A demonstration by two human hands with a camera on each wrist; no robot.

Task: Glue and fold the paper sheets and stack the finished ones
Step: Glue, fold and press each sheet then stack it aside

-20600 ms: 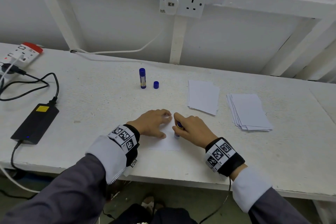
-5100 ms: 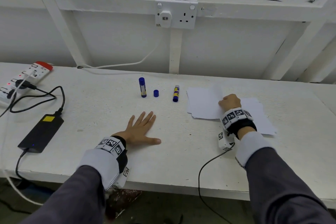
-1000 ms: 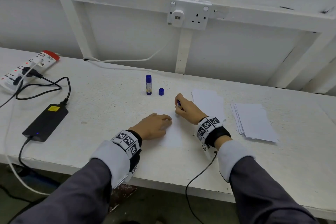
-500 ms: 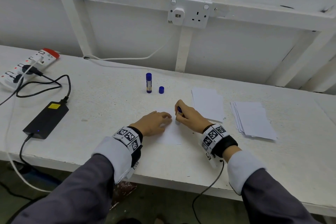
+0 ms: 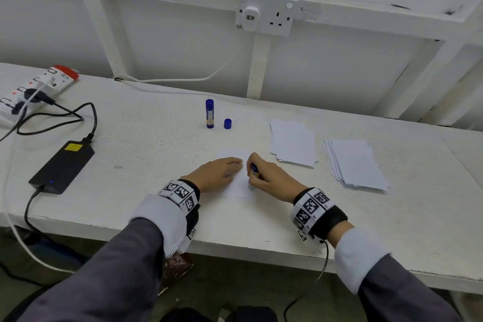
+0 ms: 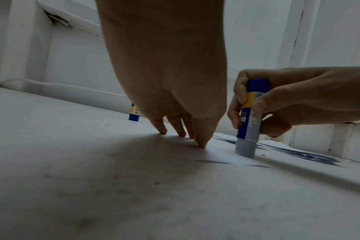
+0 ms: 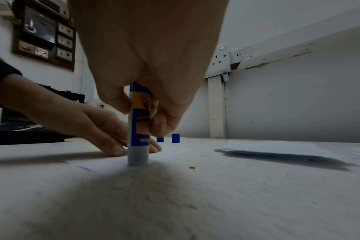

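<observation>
A single paper sheet (image 5: 236,185) lies flat on the table (image 5: 146,154), its long axis running away from the person. The left hand (image 5: 217,174) presses its left part with straight fingers; the right hand (image 5: 271,180) grips an upright glue stick (image 7: 138,129), tip touching the sheet's right edge. Half a second earlier the stick stood farther up that edge.

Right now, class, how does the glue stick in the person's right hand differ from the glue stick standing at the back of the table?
The held glue stick is uncapped, tip pressed down onto the paper sheet, gripped by the right hand. The standing glue stick is capped, untouched, resting on the table beside a loose blue cap. Both are upright, with blue and yellow labels.
</observation>
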